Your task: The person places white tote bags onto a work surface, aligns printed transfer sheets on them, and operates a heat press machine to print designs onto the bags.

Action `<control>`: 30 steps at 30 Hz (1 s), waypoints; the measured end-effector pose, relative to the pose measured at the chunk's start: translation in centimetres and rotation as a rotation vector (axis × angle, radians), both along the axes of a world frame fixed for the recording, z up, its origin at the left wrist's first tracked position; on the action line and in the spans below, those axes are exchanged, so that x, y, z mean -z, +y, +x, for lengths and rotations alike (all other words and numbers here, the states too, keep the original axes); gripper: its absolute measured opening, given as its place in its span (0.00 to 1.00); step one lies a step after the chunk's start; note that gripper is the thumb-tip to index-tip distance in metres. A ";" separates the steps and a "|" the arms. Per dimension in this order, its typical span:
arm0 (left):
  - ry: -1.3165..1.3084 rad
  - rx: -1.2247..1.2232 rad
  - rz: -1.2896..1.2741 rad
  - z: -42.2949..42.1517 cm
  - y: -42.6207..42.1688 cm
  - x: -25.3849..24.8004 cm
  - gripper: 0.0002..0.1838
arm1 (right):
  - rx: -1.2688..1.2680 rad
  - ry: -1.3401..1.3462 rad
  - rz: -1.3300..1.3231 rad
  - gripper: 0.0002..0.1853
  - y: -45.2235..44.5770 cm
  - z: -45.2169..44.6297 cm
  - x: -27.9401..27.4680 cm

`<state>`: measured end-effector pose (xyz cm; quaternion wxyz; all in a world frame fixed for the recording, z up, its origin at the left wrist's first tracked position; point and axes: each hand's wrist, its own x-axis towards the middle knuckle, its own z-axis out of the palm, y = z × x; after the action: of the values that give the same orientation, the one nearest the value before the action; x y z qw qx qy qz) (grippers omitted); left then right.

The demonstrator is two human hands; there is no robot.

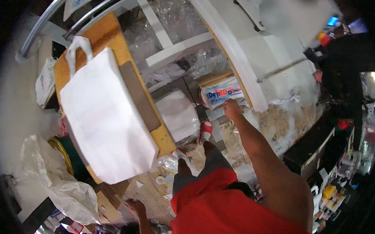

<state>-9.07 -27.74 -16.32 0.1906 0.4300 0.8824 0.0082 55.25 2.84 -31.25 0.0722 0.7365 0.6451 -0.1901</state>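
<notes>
My right hand (233, 109) reaches forward, its fingers closed at the near edge of a white bag printed with blue and red lettering (221, 94). That bag lies on top in a cardboard box (214, 78) under a white frame. My left hand (136, 208) hangs low at my left, fingers loosely apart, holding nothing. A plain white tote bag (107, 117) lies flat on a wooden board (161, 137) in front of me, its handle loop at the far end. On the floor between the board and the box sits a plastic-wrapped stack of white bags (177, 116).
A white frame beam (230, 51) runs along the right of the box. Clear plastic sheeting (178, 16) fills the frame's far part. A crumpled translucent sack (57, 179) stands left, near a cardboard carton (108, 206). Yellow cord (165, 184) lies by my feet. Another person stands at the far right.
</notes>
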 end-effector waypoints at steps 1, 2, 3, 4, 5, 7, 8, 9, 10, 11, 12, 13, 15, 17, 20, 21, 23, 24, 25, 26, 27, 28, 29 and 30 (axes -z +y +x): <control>-0.010 0.235 -0.169 0.0 -3.9 1.9 0.12 | -0.053 0.053 0.076 0.14 2.0 1.2 2.4; -0.023 0.472 -0.349 -0.3 -7.9 3.1 0.13 | -0.100 0.112 0.146 0.17 3.3 2.1 5.1; -0.115 0.327 -0.389 1.4 -9.6 2.8 0.14 | -0.100 0.130 0.139 0.18 5.0 2.3 6.6; -0.205 0.179 -0.419 3.5 -10.8 2.9 0.14 | -0.103 0.144 0.138 0.20 7.0 2.2 7.2; -0.195 0.166 -0.438 4.8 -12.1 2.9 0.14 | -0.109 0.160 0.120 0.20 8.2 1.9 7.5; -0.162 0.229 -0.618 6.4 -14.0 3.6 0.06 | -0.255 0.119 0.206 0.22 10.1 1.3 7.5; -0.212 0.607 -0.356 6.7 -14.0 3.6 0.08 | -0.256 0.132 0.191 0.22 10.1 1.2 7.9; -0.209 0.603 -0.371 7.5 -13.4 3.2 0.08 | -0.296 0.113 0.243 0.20 10.0 1.3 8.2; -0.207 0.442 -0.404 8.9 -12.2 3.0 0.09 | -0.340 0.091 0.304 0.18 10.2 1.3 8.2; -0.203 0.276 -0.429 10.4 -10.2 2.7 0.10 | -0.348 0.095 0.304 0.18 10.3 1.6 8.1; -0.236 0.299 -0.515 11.5 -7.3 1.8 0.10 | -0.359 0.099 0.261 0.15 10.2 1.9 7.8; -0.231 0.292 -0.511 12.4 -5.3 1.1 0.10 | -0.367 0.103 0.218 0.12 10.1 2.2 7.5; -0.373 0.054 -0.344 14.6 -1.9 0.3 0.11 | -0.282 0.310 0.184 0.09 9.9 3.0 6.4; -0.418 0.214 -0.234 16.8 1.6 0.0 0.11 | -0.195 0.508 0.150 0.07 9.3 3.3 4.5; -0.595 0.400 -0.198 22.5 8.3 -2.4 0.17 | -0.233 0.532 0.351 0.06 5.3 1.5 -2.5; -0.699 0.505 -0.181 24.6 11.6 -4.4 0.19 | -0.250 0.566 0.328 0.07 3.5 0.4 -6.3; -0.756 0.708 -0.105 27.7 11.1 0.6 0.28 | -0.339 0.561 0.318 0.12 0.1 -2.4 -13.4; -0.744 0.732 0.006 29.9 15.1 -6.0 0.30 | -0.309 0.593 0.271 0.12 -1.5 -4.0 -16.6; -0.723 0.755 0.116 32.2 19.3 -12.8 0.32 | -0.280 0.624 0.222 0.12 -2.7 -5.6 -19.9; -0.649 0.805 0.229 32.4 20.4 -14.1 0.31 | -0.277 0.654 0.154 0.12 -3.3 -7.3 -23.8; -0.575 0.855 0.337 32.0 21.0 -15.2 0.29 | -0.271 0.678 0.085 0.12 -3.6 -8.8 -27.6; -0.553 0.844 0.365 31.1 21.4 -16.3 0.29 | -0.300 0.682 0.105 0.12 -3.4 -10.2 -30.5; -0.645 0.812 0.382 30.1 21.8 -17.2 0.26 | -0.373 0.687 0.108 0.12 -3.3 -11.4 -33.1; -0.743 0.784 0.396 29.0 22.2 -18.0 0.23 | -0.441 0.687 0.107 0.13 -3.3 -12.5 -34.9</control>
<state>19.96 -5.52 1.72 0.3926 0.7208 0.5125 0.2523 42.74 -0.41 3.65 -0.1469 0.4772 0.7830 -0.3710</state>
